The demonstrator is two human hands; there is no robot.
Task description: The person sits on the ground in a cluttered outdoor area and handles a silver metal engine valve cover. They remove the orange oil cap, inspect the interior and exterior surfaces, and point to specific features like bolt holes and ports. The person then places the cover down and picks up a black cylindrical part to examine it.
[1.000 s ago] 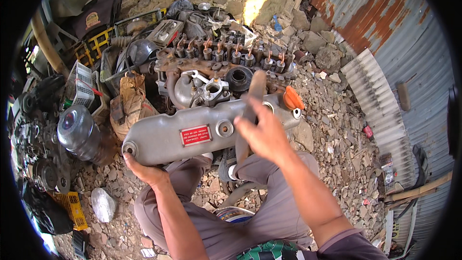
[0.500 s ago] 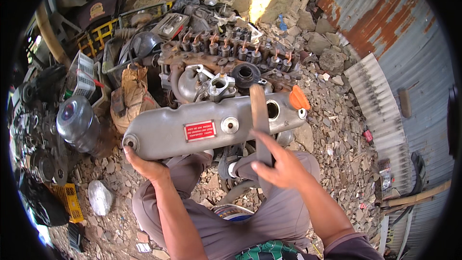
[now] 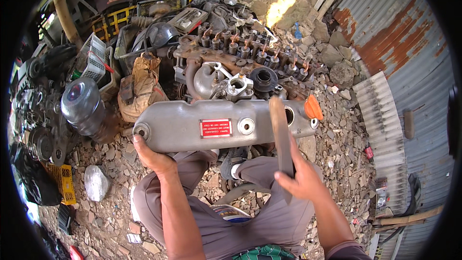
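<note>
The long grey metal cover (image 3: 187, 132) lies crosswise above the person's knees, between the two hands. The left hand (image 3: 156, 159) grips its 9 o'clock end, thumb pressed near the bolt hole; the remaining fingers are largely hidden beneath, so their spread cannot be told. The right hand (image 3: 305, 175) pinches a flat tapered bar (image 3: 281, 139) between thumb and fingers.

The bar obstructs part of the cover's 3 o'clock half, overlapping the round opening; contact cannot be confirmed. An orange cap (image 3: 313, 108) sits at that end. Beyond, at 12 to 1 o'clock, stands an engine assembly with a row of springs (image 3: 261, 58). A brown sack (image 3: 142, 89) and a white basket (image 3: 94, 60) stand at 10 o'clock, a clear plastic bottle (image 3: 81, 98) between 9 and 10, and a corrugated sheet (image 3: 382, 120) at 3.

The cover's long axis runs 9 to 3 o'clock, its 3 o'clock end slightly higher in view. Its red label (image 3: 216, 128) faces the camera, lettering inverted.
</note>
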